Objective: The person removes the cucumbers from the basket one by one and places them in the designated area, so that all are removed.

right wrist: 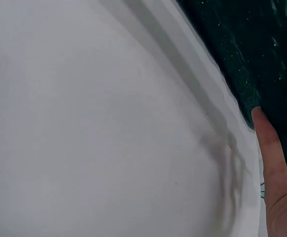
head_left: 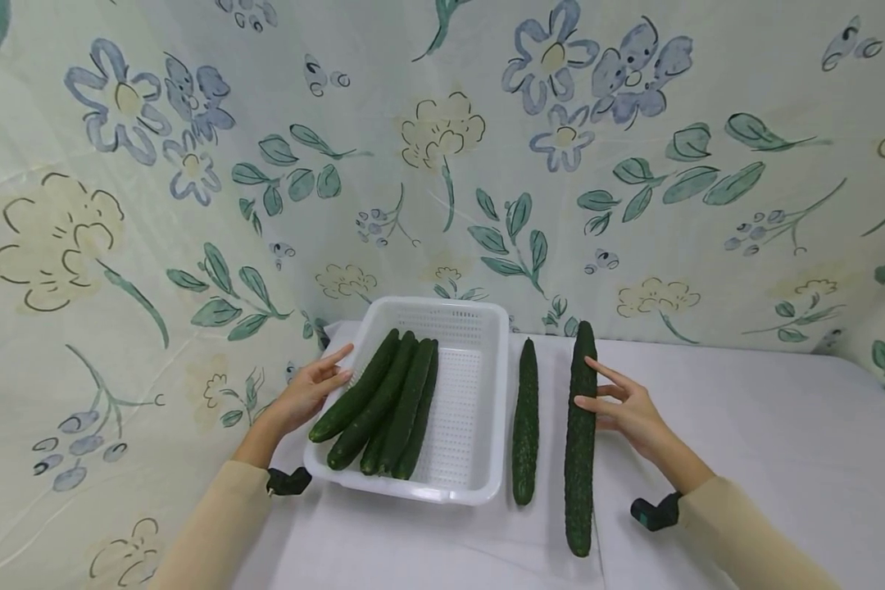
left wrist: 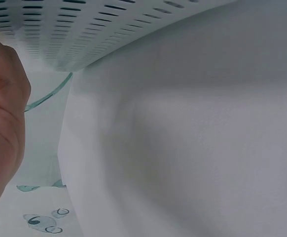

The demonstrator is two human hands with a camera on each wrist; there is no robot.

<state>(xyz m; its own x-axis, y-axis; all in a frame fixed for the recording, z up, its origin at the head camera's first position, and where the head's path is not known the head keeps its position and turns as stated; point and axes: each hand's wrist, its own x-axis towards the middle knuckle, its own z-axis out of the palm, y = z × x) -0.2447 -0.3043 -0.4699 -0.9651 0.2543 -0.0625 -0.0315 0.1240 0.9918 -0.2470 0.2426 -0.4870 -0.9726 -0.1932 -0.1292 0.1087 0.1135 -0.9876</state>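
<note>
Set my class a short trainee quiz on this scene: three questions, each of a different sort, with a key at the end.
1. Open: What is in the grip of the right hand, and by which half?

2. True or false: In the head view, the dark-green, elongated cucumbers in the white, perforated plastic basket lie along its right wall.

3. Multiple choice: How many cucumbers are outside the basket? A) one B) two C) four

Key
1. A long, dark-green cucumber, by its far half.
2. False; they are bunched toward its left side.
3. B: the held one, plus a shorter-looking, dark-green cucumber between it and the basket.
</note>
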